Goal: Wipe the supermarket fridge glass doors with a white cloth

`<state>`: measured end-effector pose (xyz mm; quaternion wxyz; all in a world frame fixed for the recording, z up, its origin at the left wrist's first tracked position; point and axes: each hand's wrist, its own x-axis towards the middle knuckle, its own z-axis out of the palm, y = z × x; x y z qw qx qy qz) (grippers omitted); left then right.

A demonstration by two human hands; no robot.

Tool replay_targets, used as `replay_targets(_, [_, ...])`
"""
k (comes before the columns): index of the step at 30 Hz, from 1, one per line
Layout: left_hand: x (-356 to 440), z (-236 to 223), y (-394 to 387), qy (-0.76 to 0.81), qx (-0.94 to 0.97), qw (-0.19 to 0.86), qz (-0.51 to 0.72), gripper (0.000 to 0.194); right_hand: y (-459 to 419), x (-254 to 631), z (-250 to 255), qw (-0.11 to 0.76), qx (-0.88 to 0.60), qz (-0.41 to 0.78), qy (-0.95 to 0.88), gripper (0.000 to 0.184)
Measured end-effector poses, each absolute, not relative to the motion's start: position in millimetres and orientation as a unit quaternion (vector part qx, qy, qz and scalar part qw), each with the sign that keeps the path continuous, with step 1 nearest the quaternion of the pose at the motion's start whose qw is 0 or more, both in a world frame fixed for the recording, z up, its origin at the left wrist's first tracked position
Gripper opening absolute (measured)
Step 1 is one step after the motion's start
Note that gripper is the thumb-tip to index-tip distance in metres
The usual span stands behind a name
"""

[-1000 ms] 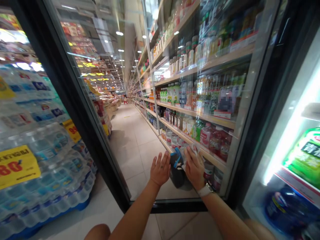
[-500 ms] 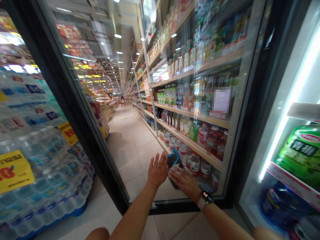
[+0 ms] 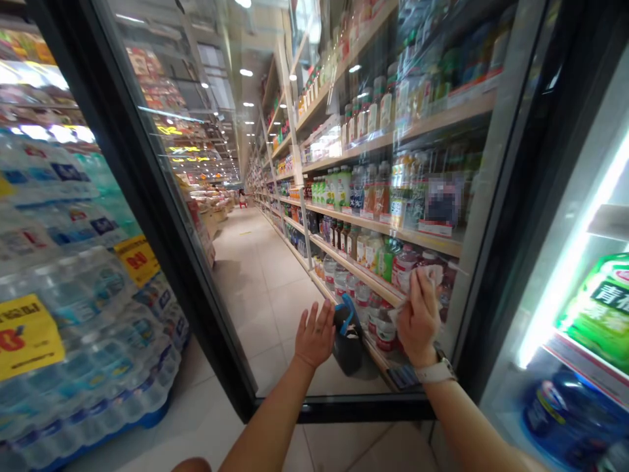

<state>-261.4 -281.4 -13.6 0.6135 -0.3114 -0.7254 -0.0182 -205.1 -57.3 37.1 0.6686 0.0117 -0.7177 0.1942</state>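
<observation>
Pressing a white cloth (image 3: pixel 431 274) to the glass door (image 3: pixel 289 288), the right hand (image 3: pixel 419 321) grips it, right of the dark bucket (image 3: pixel 348 351); left of that bucket, the left hand (image 3: pixel 314 334) lies flat, fingers slightly spread.

Right of the glass door (image 3: pixel 363 408), green bottle (image 3: pixel 602 308): label bears white characters on black, 青 legible, the next, cut by the frame edge, appearing as 梅. Left of the door, near yellow sign (image 3: pixel 29 337): large red 0 legible, small black print illegible. Farther yellow sign (image 3: pixel 137 260), also left: red figure starting with 9, remainder unclear. Bottle labels (image 3: pixel 383 190) seen through the door: too blurred to read.
</observation>
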Motion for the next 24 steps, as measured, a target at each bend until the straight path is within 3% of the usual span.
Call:
replay_targets(8, [-261,-12,-281,-0.727,-0.311,0.612,-0.017,0.058,-103,-212,-6,0.616,0.139,0.136,-0.763,0.06])
replay_targets(18, [-260,-14,-282,-0.725,-0.306,0.617,-0.009,0.061,-115,-202,-72,0.535,0.283,0.041,-0.795,0.049])
replay_targets(24, [-256,-11,-282,-0.717,-0.31,0.624,-0.012,0.059,-100,-197,-61,0.49,0.372,-0.011,-0.788,0.041])
